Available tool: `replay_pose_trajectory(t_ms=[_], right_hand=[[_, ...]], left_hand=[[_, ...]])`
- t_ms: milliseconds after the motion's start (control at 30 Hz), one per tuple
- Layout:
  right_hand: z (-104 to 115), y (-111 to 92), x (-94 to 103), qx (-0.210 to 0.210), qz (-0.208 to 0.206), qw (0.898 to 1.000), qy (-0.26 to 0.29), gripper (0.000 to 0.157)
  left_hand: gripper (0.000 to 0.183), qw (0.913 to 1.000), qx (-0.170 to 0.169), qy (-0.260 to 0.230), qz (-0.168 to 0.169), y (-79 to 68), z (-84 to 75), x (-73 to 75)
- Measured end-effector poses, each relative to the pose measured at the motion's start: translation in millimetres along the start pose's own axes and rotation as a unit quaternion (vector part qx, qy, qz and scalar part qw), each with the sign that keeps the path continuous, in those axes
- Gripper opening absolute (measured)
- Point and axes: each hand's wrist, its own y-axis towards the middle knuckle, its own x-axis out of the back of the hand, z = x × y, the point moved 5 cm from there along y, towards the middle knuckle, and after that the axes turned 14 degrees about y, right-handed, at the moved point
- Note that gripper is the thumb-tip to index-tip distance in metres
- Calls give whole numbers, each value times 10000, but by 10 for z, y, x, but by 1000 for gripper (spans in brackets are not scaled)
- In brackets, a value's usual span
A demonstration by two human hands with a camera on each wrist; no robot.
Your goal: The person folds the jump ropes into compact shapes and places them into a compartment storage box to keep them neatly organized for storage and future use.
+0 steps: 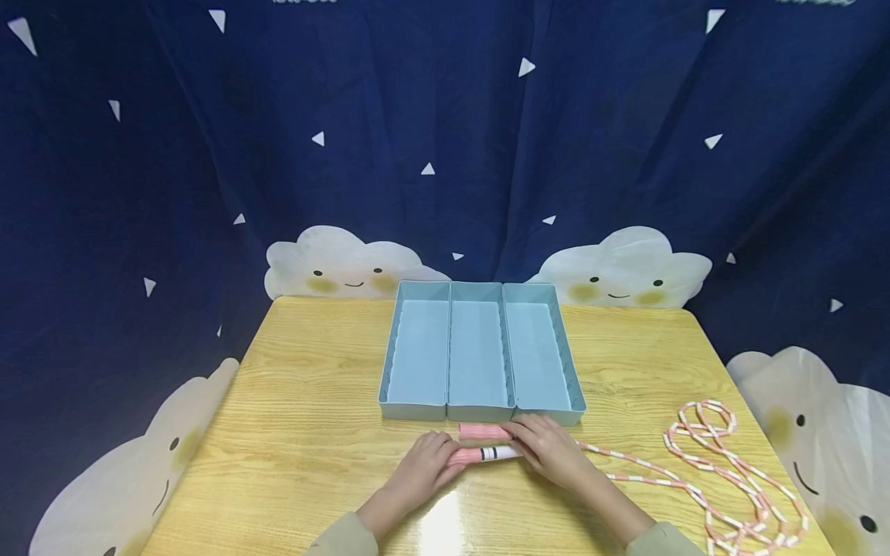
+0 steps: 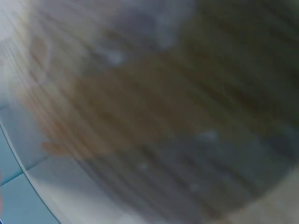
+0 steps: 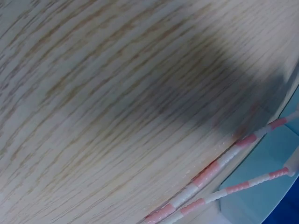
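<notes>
Two pink handles of a beaded jump rope lie side by side before me in the head view, the farther handle [image 1: 481,432] just behind the nearer handle [image 1: 495,453], which has a white section with black bands. My left hand [image 1: 422,469] holds the pink left end of the nearer one. Over the right ends of both, my right hand [image 1: 548,448] grips with curled fingers, hiding where the cord leaves them. The pink-and-white rope [image 1: 719,463] trails right into loose loops; its strands [image 3: 208,173] also cross the right wrist view.
Three light blue bins [image 1: 480,409] stand side by side just beyond the hands. The wooden table [image 1: 313,371] spreads around them. A dark blue curtain [image 1: 375,116] with clouds and white triangles hangs behind and beside it. The left wrist view is mostly blurred tabletop.
</notes>
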Motion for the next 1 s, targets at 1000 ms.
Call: replay_pose_trajectory(t_ms=[1000], right_hand=[[57,64,-15,140,79,9997,193,30]], left_hand=[[45,8352,2898,-4562,1016,46,165,-207]])
